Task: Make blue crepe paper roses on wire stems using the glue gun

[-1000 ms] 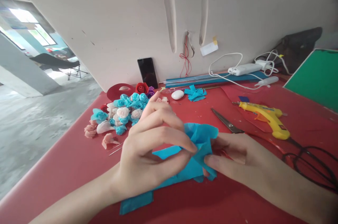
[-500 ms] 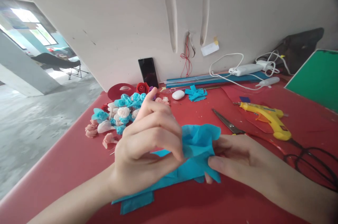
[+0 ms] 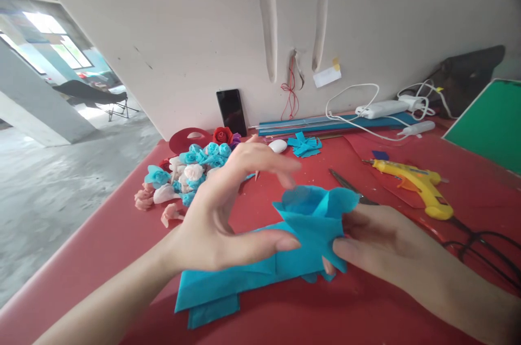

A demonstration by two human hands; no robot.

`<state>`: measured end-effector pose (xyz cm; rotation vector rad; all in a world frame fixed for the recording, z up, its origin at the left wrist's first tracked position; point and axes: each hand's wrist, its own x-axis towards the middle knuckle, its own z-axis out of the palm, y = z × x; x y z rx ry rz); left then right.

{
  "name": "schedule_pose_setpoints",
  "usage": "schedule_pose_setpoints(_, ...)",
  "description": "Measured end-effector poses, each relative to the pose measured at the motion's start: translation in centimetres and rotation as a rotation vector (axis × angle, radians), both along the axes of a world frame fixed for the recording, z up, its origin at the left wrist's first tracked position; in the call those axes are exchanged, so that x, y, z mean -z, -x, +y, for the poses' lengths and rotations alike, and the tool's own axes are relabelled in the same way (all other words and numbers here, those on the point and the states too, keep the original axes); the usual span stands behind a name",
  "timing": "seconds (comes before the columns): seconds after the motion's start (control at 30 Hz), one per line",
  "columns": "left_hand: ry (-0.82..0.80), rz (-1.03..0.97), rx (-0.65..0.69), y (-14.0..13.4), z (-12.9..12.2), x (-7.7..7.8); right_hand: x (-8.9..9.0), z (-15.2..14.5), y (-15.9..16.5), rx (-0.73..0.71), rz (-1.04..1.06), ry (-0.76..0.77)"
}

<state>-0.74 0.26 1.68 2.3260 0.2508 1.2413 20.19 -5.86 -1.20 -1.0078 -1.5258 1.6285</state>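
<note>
My right hand pinches the lower part of a blue fabric flower between thumb and fingers. The flower's upper edge flares outward like petals, and a long folded blue strip trails from it to the lower left. My left hand is open, its thumb apart from its raised, curved fingers. That thumb's tip lies at or just in front of the flower's left side; whether it touches I cannot tell. The fingertips are slightly blurred above the flower.
Several small blue, white and pink fabric flowers lie at the left. Scissors and a yellow glue gun lie at the right. Behind are a phone, a white oval object, blue scraps and a white power strip.
My left hand has let go of the blue fabric, its thumb and fingers now spread apart. My right hand keeps its hold, and the flower's petal-like top shows more fully.
</note>
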Motion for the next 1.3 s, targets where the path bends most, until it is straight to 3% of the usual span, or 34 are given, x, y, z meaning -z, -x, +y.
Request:
schedule_pose_setpoints(0.47, -0.281, 0.017, -0.121, -0.6, -0.8, -0.2, 0.3, 0.3, 0.2, -0.1, 0.027, 0.005)
schedule_pose_setpoints(0.67, -0.23, 0.046, -0.179, -0.8, -1.0, 0.0, 0.5, 0.2, 0.4, -0.031, -0.03, 0.015)
schedule_pose_setpoints(0.8, -0.19, -0.014, -0.166, -1.0, -0.8, 0.0, 0.8, 0.0, 0.3, 0.025, -0.137, -0.072)
schedule_pose_setpoints(1.3, -0.314, 0.117, -0.162, -1.1, -1.3, -0.5, 1.1, -0.1, 0.4, 0.016, -0.1, -0.035)
